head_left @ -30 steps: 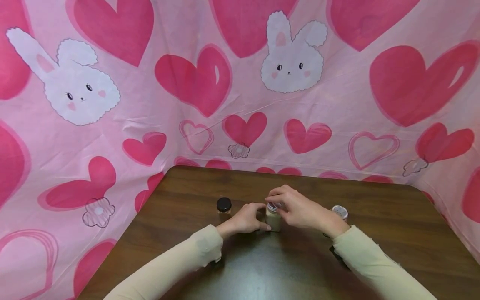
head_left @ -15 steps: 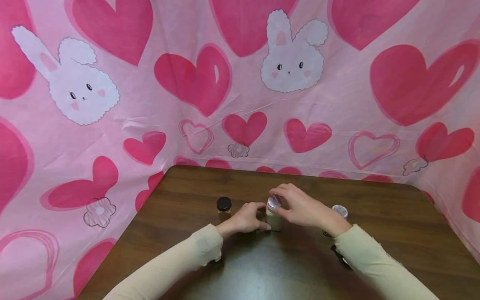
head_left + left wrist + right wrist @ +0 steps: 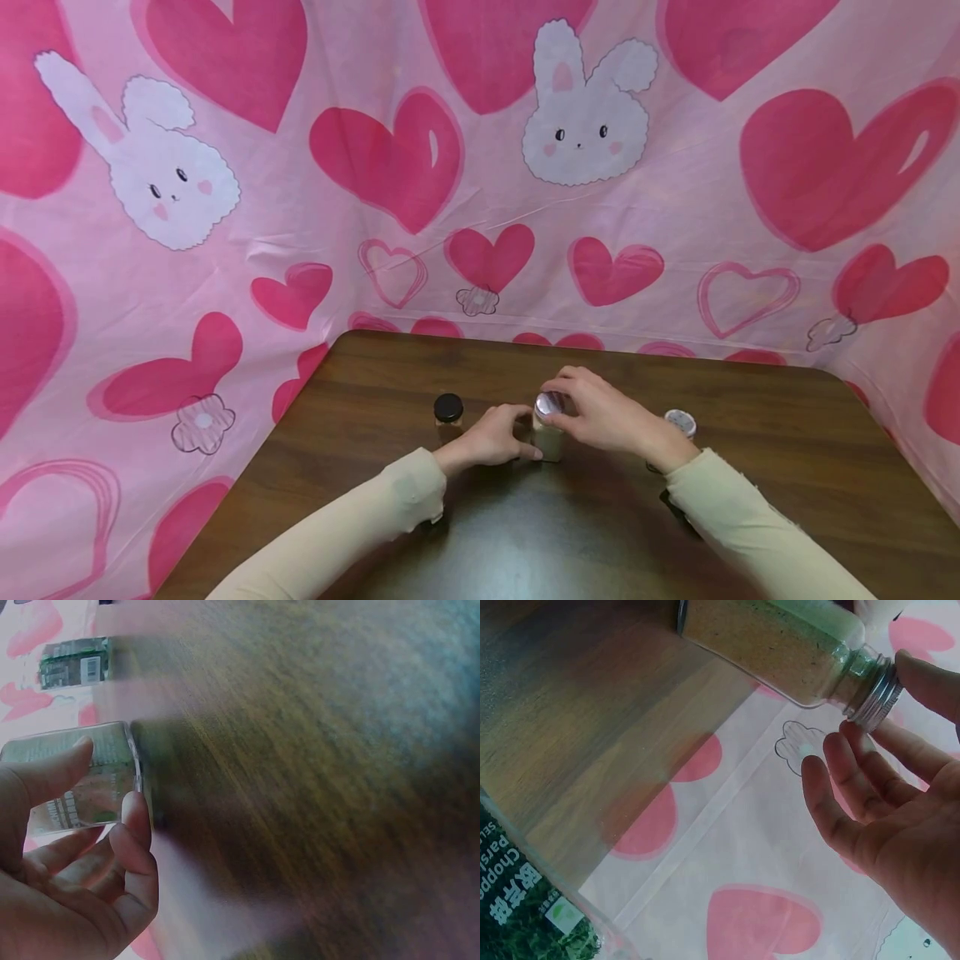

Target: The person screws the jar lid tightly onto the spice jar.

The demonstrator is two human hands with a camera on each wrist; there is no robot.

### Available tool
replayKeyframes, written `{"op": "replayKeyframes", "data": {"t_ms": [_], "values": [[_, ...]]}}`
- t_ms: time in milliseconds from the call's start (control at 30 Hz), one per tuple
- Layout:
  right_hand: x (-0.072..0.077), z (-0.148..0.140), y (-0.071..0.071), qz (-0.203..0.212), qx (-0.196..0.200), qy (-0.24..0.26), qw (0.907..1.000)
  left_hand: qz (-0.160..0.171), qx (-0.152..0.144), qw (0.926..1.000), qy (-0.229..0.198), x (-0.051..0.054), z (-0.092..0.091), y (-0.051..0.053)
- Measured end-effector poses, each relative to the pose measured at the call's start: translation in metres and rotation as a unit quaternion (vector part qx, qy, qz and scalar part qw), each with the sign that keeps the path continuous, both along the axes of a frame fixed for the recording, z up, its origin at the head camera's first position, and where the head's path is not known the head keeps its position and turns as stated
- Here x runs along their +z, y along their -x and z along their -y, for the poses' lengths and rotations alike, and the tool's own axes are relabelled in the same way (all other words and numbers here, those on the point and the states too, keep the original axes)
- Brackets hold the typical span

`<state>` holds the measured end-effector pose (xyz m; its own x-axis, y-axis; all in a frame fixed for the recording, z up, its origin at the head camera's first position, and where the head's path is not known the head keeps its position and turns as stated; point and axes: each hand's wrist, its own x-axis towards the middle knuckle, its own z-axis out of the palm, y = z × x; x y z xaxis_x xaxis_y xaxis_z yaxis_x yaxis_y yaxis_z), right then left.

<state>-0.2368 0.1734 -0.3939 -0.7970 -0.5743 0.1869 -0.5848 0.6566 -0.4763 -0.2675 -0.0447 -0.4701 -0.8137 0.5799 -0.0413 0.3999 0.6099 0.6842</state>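
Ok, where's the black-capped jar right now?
In the head view, the black-capped jar stands on the table, left of the silver-lidded jar, partly hidden behind the left hand.

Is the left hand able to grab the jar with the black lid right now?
Probably not just yet: the left hand is holding the silver-lidded jar. If it let go, though, the black-lidded jar stands nearby, and nothing seems to block the way.
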Motion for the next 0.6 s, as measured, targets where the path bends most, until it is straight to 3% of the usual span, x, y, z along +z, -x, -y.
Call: {"op": "replayKeyframes", "data": {"t_ms": [200,433,600], "values": [[-0.0015,-0.0011,-0.0011,0.006,-0.002,0.006,1.0000,-0.004,-0.001,1.0000,0.002,-0.0010,0.0003,0.0001],[-0.0001,-0.0023,-0.0011,-0.003,0.022,0.002,0.9998,-0.004,0.000,1.0000,0.003,-0.0004,0.0003,-0.0003],[-0.0002,-0.0017,0.0000,0.001,0.012,0.007,0.9999,0.000,0.000,1.0000,0.001,0.0003,0.0000,-0.0004]]}}
